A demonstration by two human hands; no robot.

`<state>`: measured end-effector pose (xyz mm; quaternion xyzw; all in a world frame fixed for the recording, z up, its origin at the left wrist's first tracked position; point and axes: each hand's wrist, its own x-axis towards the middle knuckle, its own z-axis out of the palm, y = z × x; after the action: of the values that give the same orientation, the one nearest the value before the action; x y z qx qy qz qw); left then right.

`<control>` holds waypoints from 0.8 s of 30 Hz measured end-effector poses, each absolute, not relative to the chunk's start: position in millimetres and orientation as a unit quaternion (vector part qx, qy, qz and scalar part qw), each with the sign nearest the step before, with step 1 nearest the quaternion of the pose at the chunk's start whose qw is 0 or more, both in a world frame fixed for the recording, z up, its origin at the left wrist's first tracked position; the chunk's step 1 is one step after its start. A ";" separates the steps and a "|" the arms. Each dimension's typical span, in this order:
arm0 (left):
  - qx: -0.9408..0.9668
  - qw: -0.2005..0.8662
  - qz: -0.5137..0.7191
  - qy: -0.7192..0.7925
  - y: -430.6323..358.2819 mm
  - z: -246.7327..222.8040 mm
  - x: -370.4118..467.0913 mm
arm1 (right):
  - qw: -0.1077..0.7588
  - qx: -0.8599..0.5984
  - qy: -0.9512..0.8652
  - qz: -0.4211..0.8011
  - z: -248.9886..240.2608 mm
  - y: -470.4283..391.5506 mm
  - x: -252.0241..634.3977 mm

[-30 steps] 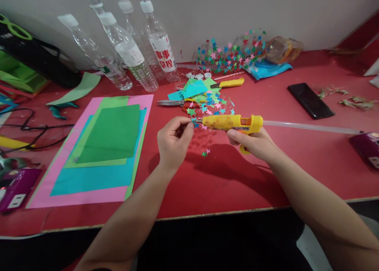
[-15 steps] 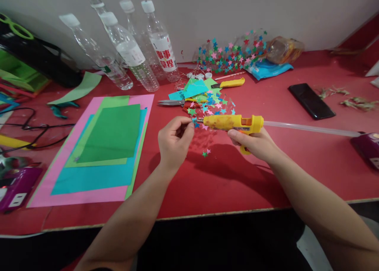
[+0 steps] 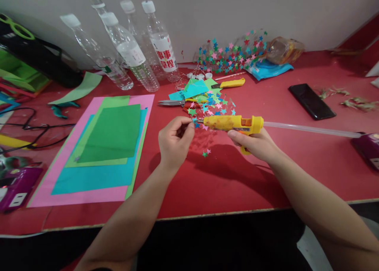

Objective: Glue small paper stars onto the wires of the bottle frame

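Observation:
My right hand (image 3: pixel 251 140) grips a yellow hot glue gun (image 3: pixel 223 122), its metal nozzle pointing left. A long clear glue stick (image 3: pixel 308 129) runs out of the gun's back end. The thumb and fingertips of my left hand (image 3: pixel 176 137) are pinched together just at the nozzle tip. A small blue paper star (image 3: pixel 194 120) shows at those fingertips, partly covered by them. Behind and below the nozzle, colourful paper stars (image 3: pixel 218 105) lie in a loose cluster. Two more stars (image 3: pixel 205 154) rest on the red table (image 3: pixel 225 192) nearer me.
Coloured paper sheets (image 3: pixel 111 135) are stacked at left. Several plastic bottles (image 3: pixel 162 46) stand along the wall. Scissors (image 3: pixel 171 103), a yellow utility knife (image 3: pixel 232 83) and paper scraps (image 3: pixel 195 88) lie behind my hands. At right are a phone (image 3: pixel 312 100) and a purple power strip (image 3: pixel 367 148).

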<state>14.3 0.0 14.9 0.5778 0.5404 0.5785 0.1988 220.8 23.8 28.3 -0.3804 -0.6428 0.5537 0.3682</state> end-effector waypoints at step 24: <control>0.590 0.176 0.570 0.544 0.1 14.0 14.0 | 0.358 -0.393 -0.649 0.544 28.7 24.1 221.2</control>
<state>14.0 0.1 14.0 0.5902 0.5441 0.5699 0.1757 221.2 24.1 28.7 -0.3928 -0.6493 0.5443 0.3576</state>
